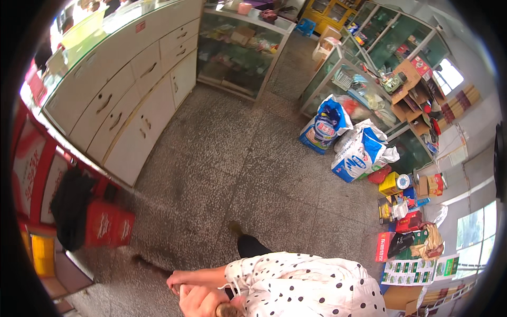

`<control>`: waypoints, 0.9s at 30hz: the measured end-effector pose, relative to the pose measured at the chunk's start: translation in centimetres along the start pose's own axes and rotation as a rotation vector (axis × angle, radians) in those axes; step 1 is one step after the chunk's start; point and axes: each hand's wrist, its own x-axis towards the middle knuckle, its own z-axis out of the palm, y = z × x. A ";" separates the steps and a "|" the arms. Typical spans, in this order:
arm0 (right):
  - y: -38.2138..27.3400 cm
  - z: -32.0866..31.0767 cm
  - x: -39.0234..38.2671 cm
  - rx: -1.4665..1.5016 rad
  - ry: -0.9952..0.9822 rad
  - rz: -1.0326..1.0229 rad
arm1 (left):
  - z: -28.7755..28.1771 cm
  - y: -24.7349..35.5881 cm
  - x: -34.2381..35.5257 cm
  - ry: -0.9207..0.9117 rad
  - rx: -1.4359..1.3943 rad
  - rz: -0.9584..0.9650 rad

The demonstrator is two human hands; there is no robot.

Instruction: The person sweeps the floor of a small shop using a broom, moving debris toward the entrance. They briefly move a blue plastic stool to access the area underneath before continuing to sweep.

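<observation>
- Reading the view like a clock, I have both of the wearer's bare hands at 7 o'clock, near the lower edge. The right hand [181, 279], as far as I can tell sides, has its fingers curled closed around a slim, dark brown stick [153, 266].
- The left hand [198, 300], just below it and nearly touching, is also closed, gripping the stick's tan, rounded end. I see no gap in either fist.
- That stick slants from the hands toward 8 o'clock, over the floor; its far tip is blurred, so I cannot tell its shape.
- From 5 o'clock a loose white sleeve with black polka dots [311, 285] reaches in, and a dark trouser leg [251, 246] shows just beyond it.
- Past that I get the grey speckled stone floor [211, 174].
- At 8 o'clock I find a glossy red carton [108, 224], with a black cloth [74, 211] beside it.
- At 4 o'clock lies a flat red cardboard box [383, 246]; at 3 sits a square yellow tin [388, 184].
- Between 2 and 3 two blue-and-white plastic sacks [359, 158] stand side by side.
- At 10 o'clock I see a long white wooden drawer cabinet [127, 100].
- Near 12 stands a glass-fronted display case [237, 58].
- Farthest, at 1, are a small blue plastic stool [306, 26] and a yellow glazed cupboard [322, 11].
</observation>
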 end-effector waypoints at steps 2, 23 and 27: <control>-6.3 -1.4 -4.1 0.040 0.138 -0.133 | -0.4 -0.1 3.1 0.003 -0.083 0.122; -50.1 -28.5 -9.7 0.149 0.546 -0.547 | 8.1 -17.6 47.5 0.174 -0.351 -0.055; -53.7 -16.5 -19.4 -0.869 0.170 -0.973 | 6.1 -15.1 51.6 0.026 -0.091 -0.012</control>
